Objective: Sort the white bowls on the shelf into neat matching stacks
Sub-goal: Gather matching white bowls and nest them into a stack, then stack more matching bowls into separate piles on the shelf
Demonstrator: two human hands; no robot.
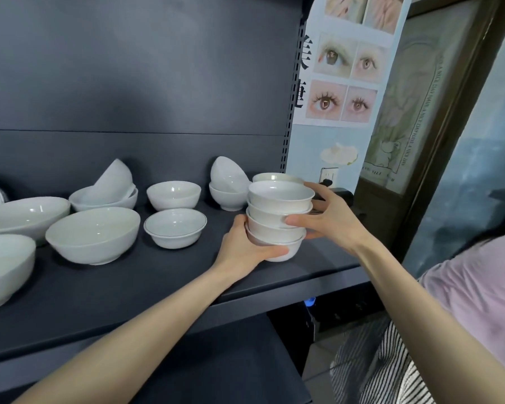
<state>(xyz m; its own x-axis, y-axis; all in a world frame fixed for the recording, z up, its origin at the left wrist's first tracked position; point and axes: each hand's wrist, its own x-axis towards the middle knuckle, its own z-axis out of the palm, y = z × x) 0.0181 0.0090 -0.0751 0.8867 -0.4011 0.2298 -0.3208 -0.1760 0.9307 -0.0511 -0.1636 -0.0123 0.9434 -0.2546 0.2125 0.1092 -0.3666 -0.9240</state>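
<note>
At the shelf's [164, 290] right end, your left hand [245, 246] cups the stack's [277, 217] base while your right hand [330, 217] grips its side; loose matching bowls [174, 195] lie leftward, nearer your left.

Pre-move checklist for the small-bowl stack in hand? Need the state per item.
1. Left hand grip under the stack of small bowls: fingers curl round the bottom bowl, ok.
2. Right hand grip on the stack's side: thumb across the front, ok.
3. Stack base resting on the shelf or lifted: cannot tell.
4. Gap to the bowl behind: close, contact cannot tell.
5. Bare shelf in front of the stack: ok.
6. Other bowls sorted: tilted bowl and second tilted bowl lie askew in others, not ok.
</note>
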